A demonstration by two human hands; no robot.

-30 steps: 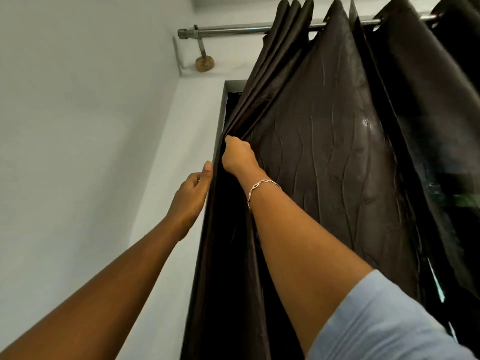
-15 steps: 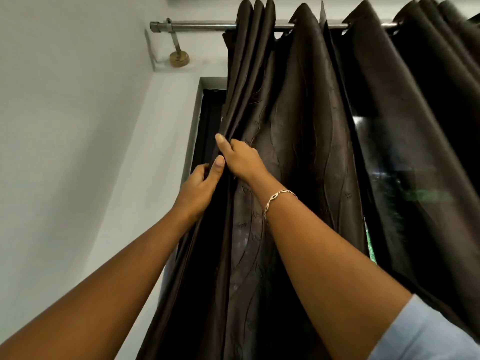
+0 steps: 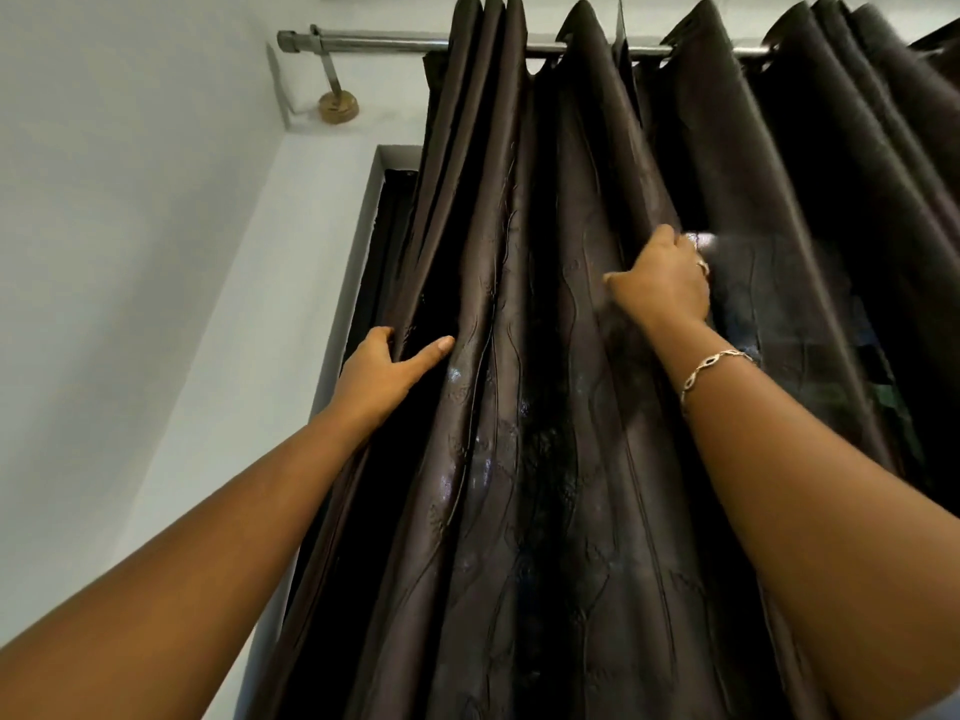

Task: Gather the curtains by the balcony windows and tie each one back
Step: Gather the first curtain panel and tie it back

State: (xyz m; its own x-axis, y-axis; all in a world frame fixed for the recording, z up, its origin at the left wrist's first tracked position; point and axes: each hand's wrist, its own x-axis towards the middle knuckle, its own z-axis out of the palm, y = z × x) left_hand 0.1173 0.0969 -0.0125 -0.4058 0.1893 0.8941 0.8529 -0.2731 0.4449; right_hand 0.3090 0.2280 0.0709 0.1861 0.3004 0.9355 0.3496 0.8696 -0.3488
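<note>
I see my left hand (image 3: pixel 382 379) holding the folds at the left side of the dark brown curtain (image 3: pixel 524 283), with the thumb on the front. My right hand (image 3: pixel 665 285) is a bit blurry and hooks its fingers round a fold further right. The hands are well apart. The curtain hangs from a metal rod (image 3: pixel 374 42) by the white wall (image 3: pixel 130 200). A bracelet (image 3: pixel 712 367) is on my right wrist.
</note>
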